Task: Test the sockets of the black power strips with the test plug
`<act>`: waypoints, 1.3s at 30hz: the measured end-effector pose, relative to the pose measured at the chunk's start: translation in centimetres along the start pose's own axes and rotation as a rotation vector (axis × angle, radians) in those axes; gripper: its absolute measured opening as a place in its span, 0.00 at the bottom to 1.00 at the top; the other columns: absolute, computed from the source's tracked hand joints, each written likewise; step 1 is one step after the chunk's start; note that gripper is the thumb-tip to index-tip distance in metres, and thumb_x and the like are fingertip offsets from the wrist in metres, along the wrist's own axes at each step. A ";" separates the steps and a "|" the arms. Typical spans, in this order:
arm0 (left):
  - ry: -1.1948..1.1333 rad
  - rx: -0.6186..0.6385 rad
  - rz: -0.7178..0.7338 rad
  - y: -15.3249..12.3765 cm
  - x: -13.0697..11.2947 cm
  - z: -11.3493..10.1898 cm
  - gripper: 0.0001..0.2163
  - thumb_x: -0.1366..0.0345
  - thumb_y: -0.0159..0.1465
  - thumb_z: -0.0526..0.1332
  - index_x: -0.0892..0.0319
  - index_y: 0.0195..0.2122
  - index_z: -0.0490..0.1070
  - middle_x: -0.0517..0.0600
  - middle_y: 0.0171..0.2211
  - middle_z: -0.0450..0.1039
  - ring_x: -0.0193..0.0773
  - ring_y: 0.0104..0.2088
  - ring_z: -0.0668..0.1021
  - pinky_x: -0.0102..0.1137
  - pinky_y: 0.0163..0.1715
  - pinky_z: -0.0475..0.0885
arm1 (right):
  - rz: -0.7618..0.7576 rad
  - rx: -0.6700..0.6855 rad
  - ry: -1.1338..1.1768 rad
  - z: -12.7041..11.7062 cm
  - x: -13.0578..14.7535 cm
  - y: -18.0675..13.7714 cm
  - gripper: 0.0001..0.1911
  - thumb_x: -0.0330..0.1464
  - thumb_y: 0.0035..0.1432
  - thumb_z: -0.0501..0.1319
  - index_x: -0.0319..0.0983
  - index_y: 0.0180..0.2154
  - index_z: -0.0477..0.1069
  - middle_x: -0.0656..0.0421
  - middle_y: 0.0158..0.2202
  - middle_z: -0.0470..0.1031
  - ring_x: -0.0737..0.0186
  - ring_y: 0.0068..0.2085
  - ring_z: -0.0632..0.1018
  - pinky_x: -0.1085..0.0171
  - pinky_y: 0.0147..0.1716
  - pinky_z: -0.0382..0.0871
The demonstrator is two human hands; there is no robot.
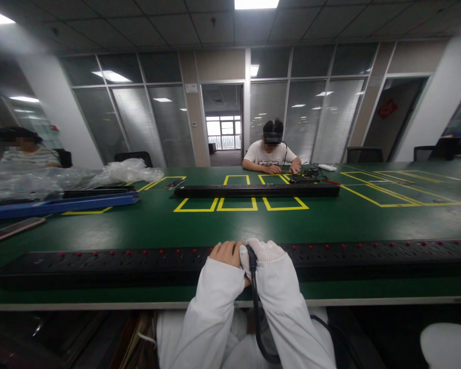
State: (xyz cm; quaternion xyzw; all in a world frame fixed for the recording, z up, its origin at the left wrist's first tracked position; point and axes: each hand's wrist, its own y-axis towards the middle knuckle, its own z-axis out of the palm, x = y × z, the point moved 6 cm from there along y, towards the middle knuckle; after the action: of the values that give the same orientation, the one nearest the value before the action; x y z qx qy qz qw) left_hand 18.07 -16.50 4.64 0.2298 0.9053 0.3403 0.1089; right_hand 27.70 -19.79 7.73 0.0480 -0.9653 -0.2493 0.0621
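Note:
A long black power strip (100,259) with red switches lies across the near edge of the green table (230,223). Both my hands rest on its middle. My left hand (226,252) is bare, its fingers curled against the strip. My right hand (263,252) wears a white dotted glove and is closed round a black cable (255,302) that hangs down into my lap. What sits at the cable's top end is hidden between my hands.
A second black power strip (255,190) lies mid-table by yellow tape boxes (238,205). A blue rail (57,206), clear plastic bags (61,177) and a phone (11,229) are at left. One person sits opposite with small tools (309,174); another sits far left.

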 end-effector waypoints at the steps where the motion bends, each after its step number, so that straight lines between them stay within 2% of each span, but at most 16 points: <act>1: 0.001 0.003 -0.002 0.0 0.0 0.1 0.26 0.62 0.43 0.57 0.61 0.45 0.67 0.57 0.38 0.73 0.49 0.38 0.74 0.43 0.43 0.66 | 0.001 0.007 0.004 0.0 0.0 0.0 0.19 0.42 0.60 0.52 0.38 0.47 0.66 0.55 0.44 0.69 0.67 0.41 0.72 0.61 0.43 0.68; 8: 0.006 0.013 0.009 -0.1 0.2 0.3 0.26 0.61 0.42 0.58 0.62 0.45 0.68 0.57 0.39 0.73 0.49 0.39 0.74 0.43 0.44 0.66 | 0.020 0.045 0.018 0.0 -0.1 0.3 0.18 0.42 0.60 0.52 0.37 0.46 0.67 0.56 0.42 0.70 0.68 0.40 0.72 0.62 0.41 0.68; 13: 0.033 0.065 0.002 0.0 0.2 0.4 0.29 0.60 0.41 0.59 0.64 0.46 0.67 0.59 0.42 0.73 0.49 0.41 0.74 0.43 0.46 0.65 | 0.028 0.049 0.022 -0.3 -0.5 0.6 0.19 0.43 0.60 0.52 0.36 0.45 0.66 0.57 0.40 0.70 0.69 0.38 0.72 0.63 0.39 0.68; 23: 0.016 0.075 -0.007 0.2 -0.3 -0.5 0.24 0.58 0.45 0.57 0.63 0.43 0.69 0.58 0.40 0.73 0.48 0.40 0.74 0.43 0.45 0.66 | 0.016 -0.005 0.018 -0.6 0.0 0.1 0.19 0.44 0.60 0.51 0.37 0.45 0.67 0.56 0.42 0.70 0.68 0.39 0.72 0.62 0.41 0.68; 33: 0.023 0.134 -0.028 0.2 0.2 0.0 0.29 0.60 0.41 0.59 0.63 0.47 0.67 0.58 0.43 0.73 0.49 0.42 0.74 0.43 0.48 0.65 | 0.048 -0.036 0.024 -0.6 -0.6 0.5 0.19 0.43 0.60 0.52 0.35 0.44 0.67 0.58 0.38 0.71 0.70 0.36 0.73 0.64 0.38 0.69; 39: 0.006 0.088 -0.014 0.2 -0.2 -0.4 0.27 0.58 0.43 0.58 0.64 0.46 0.68 0.59 0.42 0.73 0.49 0.42 0.74 0.43 0.47 0.65 | 0.072 -0.068 0.019 -0.7 -0.4 -0.2 0.19 0.43 0.60 0.52 0.35 0.45 0.67 0.57 0.39 0.71 0.69 0.38 0.72 0.63 0.39 0.69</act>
State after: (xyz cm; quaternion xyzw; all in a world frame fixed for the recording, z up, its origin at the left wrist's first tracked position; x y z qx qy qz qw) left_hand 18.19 -16.67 5.07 0.2270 0.9213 0.3000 0.0983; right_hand 28.21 -20.25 8.24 0.0136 -0.9567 -0.2790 0.0820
